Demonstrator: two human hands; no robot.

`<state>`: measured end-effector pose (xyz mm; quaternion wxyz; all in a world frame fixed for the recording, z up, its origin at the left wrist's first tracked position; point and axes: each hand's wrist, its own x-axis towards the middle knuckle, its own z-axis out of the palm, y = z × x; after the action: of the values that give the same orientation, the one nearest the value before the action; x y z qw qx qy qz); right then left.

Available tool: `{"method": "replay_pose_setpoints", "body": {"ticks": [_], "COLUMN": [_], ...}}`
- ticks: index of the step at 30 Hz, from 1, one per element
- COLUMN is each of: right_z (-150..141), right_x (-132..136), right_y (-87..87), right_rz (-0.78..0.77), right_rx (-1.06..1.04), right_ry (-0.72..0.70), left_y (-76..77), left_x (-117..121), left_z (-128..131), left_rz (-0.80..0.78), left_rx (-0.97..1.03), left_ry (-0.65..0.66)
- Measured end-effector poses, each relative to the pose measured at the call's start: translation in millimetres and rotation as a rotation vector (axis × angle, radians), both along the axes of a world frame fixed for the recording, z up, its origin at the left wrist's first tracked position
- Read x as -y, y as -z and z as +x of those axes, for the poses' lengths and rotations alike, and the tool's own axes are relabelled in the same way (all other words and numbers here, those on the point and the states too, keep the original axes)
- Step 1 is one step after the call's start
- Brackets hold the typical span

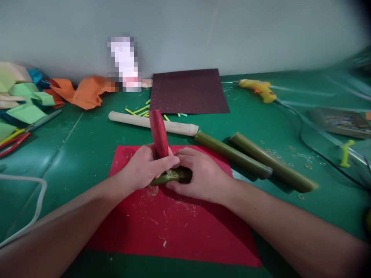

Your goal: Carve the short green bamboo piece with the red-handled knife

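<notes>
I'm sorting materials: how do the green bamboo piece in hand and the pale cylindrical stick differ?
The green bamboo piece bears a paler patch; the pale cylindrical stick looks cream along its visible length. The right hand grips the bamboo piece over the flat red sheet; the stick lies unheld on the green table. Both look rounded.

Dim, cool light; pale sheen on the green table (89,129) at left. My right forearm (261,204) shadows the red sheet (176,227). Right edge smeared, far corner dark. Pixelated bright patch (126,61), far side.
</notes>
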<state>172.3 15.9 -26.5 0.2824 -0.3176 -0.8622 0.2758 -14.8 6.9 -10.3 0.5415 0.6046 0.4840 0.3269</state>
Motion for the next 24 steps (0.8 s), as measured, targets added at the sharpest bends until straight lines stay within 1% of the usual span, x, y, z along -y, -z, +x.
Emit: {"method": "replay_pose_setpoints", "body": {"ticks": [2,5,10,13,16,21,24], "right_z": [-0.3,-0.3,0.7,1.2,1.3,1.2,1.4], "right_x": [0.0,0.2,-0.5,-0.7,-0.2,-0.6,-0.9], "right_y": [-0.4,0.6,1.9,1.3,1.3,1.8,1.1], "right_rz": [-0.003,-0.007,0.015,-0.011,-0.016,0.001,0.002], "right_rx": [0.007,-0.001,-0.013,0.005,0.006,0.007,0.010], "right_ry": [0.006,0.007,-0.012,-0.013,-0.016,-0.015,-0.017], "left_y": [1.0,1.4,-0.2,-0.9,-1.6,-2.4,-1.1], "left_x": [0.2,1.3,4.0,4.9,5.2,5.1,4.7], "left_z": [-0.1,0.9,4.4,4.1,3.3,3.8,3.4], "left_rz": [0.038,0.032,0.011,-0.005,-0.018,0.013,0.023], "left_rx": [-0.016,0.036,0.167,0.157,0.127,0.112,0.138], "left_ry": [-0.037,-0.078,-0.040,-0.023,-0.043,-0.029,-0.036]}}
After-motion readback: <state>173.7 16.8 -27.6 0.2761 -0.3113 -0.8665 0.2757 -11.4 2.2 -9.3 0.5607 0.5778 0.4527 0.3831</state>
